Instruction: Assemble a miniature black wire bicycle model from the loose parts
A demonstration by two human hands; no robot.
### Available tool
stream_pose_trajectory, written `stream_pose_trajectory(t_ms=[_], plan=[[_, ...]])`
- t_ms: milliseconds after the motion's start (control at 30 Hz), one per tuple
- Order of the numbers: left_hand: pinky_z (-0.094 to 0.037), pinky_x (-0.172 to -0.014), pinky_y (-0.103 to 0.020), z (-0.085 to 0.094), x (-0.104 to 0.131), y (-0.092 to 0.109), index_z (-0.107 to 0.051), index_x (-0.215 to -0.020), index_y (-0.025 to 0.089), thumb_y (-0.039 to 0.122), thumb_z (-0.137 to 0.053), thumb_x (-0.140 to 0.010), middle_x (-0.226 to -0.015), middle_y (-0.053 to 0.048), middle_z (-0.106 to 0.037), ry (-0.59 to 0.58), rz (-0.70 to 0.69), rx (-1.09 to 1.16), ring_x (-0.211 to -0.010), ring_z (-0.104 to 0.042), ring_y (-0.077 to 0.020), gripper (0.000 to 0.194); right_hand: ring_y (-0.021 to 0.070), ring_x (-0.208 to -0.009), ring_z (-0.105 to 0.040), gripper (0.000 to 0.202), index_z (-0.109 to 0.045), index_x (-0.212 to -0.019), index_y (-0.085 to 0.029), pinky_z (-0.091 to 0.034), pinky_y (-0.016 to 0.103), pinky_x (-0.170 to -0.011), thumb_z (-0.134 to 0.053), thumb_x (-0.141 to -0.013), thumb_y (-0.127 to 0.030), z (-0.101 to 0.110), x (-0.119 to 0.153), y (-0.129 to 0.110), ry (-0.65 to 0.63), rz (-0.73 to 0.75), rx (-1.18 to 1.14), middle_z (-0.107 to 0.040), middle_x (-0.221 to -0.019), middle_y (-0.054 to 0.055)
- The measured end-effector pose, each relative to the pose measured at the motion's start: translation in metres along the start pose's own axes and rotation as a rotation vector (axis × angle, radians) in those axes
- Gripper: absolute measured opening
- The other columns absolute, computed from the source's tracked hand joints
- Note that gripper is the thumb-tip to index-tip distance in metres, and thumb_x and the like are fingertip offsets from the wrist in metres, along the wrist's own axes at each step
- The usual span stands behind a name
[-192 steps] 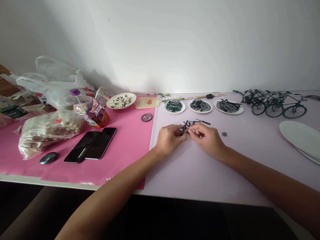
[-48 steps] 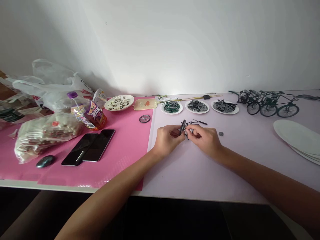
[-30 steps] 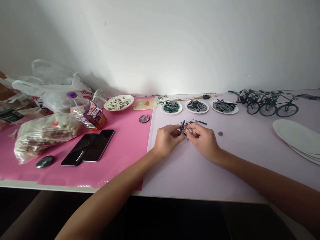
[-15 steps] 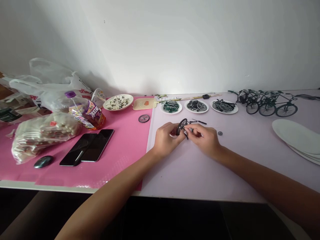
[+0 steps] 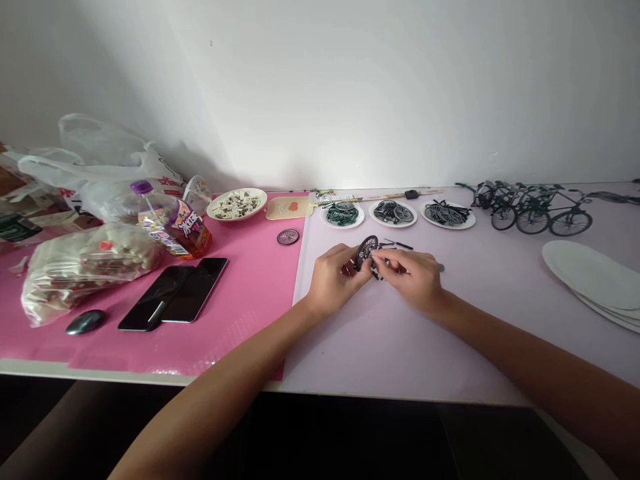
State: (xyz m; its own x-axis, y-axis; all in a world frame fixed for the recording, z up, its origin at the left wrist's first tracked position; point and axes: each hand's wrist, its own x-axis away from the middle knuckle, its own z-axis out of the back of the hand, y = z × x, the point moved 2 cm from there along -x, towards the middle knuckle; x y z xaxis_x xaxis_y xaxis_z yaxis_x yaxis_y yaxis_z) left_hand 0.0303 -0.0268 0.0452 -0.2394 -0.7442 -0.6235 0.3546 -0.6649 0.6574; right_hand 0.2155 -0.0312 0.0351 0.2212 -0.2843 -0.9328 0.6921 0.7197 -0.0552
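My left hand (image 5: pixel 334 277) is closed around a small model bicycle part with a dark spoked wheel (image 5: pixel 367 249), held upright above the pale table. Fingertips of my right hand (image 5: pixel 413 277) pinch at the wheel's centre, close against the left thumb; whatever small piece they grip is hidden. Just beyond the hands lie thin black pieces (image 5: pixel 404 245). A small grey disc (image 5: pixel 441 267) shows partly behind my right hand. Another loose spoked wheel (image 5: pixel 288 237) lies flat on the pink cover to the left.
Plates of green parts (image 5: pixel 343 214), black parts (image 5: pixel 393 212) and grey wheels (image 5: pixel 447 213) line the wall. Finished-looking model bicycles (image 5: pixel 555 212) stand right, near stacked white plates (image 5: pixel 595 273). Left are phones (image 5: pixel 195 292), a mouse (image 5: pixel 86 323), a drink bottle (image 5: pixel 175 227) and bags (image 5: pixel 90 267).
The held wheel has turned slightly to face me more. My right hand has shifted a little to the right, covering part of the grey disc.
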Motion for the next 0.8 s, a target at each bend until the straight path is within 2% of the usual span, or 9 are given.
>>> stream_pose_trajectory(t_ms=[167, 333, 533, 733, 800], plan=[[-0.05, -0.061, -0.022, 0.001, 0.0, 0.002, -0.078, -0.095, 0.017, 0.027, -0.069, -0.097, -0.074, -0.001, -0.062, 0.002, -0.002, 0.002, -0.065, -0.057, -0.0113, 0.014, 0.0088, -0.045, -0.057, 0.008, -0.076, -0.1, -0.023, -0.047, 0.022, -0.051, -0.069, -0.101, -0.019, -0.001, 0.001, 0.004, -0.032, 0.042, 0.02, -0.073, -0.063, -0.003], [-0.051, -0.062, -0.022, 0.001, 0.0, 0.003, -0.079, -0.1, 0.017, 0.023, -0.071, -0.095, -0.074, 0.0, -0.061, 0.013, -0.012, 0.015, -0.065, -0.057, -0.0111, 0.011, 0.0085, -0.045, -0.056, 0.008, -0.073, -0.102, -0.021, -0.044, 0.021, -0.05, -0.066, -0.103, -0.017, -0.002, 0.002, 0.007, -0.06, 0.024, 0.0, -0.069, -0.06, -0.004], [-0.05, -0.063, -0.022, 0.001, -0.001, 0.003, -0.079, -0.101, 0.019, 0.023, -0.074, -0.094, -0.073, 0.0, -0.064, 0.011, 0.001, -0.022, -0.065, -0.059, -0.0111, 0.01, 0.0083, -0.045, -0.057, 0.007, -0.073, -0.104, -0.022, -0.044, 0.021, -0.051, -0.067, -0.102, -0.018, -0.004, 0.004, 0.009, -0.063, 0.002, -0.017, -0.069, -0.06, -0.005], [-0.05, -0.063, -0.023, 0.0, -0.002, 0.001, -0.079, -0.093, 0.019, 0.024, -0.073, -0.093, -0.074, -0.001, -0.067, 0.008, 0.027, -0.024, -0.066, -0.06, -0.0116, 0.007, 0.0094, -0.047, -0.058, 0.013, -0.076, -0.104, -0.024, -0.047, 0.022, -0.054, -0.064, -0.103, -0.019, -0.006, 0.007, 0.013, -0.083, -0.022, -0.007, -0.077, -0.07, -0.001], [-0.05, -0.064, -0.023, -0.001, -0.002, -0.001, -0.079, -0.096, 0.019, 0.024, -0.073, -0.094, -0.075, 0.0, -0.068, -0.007, 0.04, -0.022, -0.066, -0.06, -0.0114, 0.009, 0.01, -0.048, -0.06, 0.012, -0.075, -0.103, -0.023, -0.048, 0.022, -0.054, -0.064, -0.103, -0.018, -0.006, 0.007, 0.014, -0.099, -0.013, 0.009, -0.077, -0.071, 0.0]])
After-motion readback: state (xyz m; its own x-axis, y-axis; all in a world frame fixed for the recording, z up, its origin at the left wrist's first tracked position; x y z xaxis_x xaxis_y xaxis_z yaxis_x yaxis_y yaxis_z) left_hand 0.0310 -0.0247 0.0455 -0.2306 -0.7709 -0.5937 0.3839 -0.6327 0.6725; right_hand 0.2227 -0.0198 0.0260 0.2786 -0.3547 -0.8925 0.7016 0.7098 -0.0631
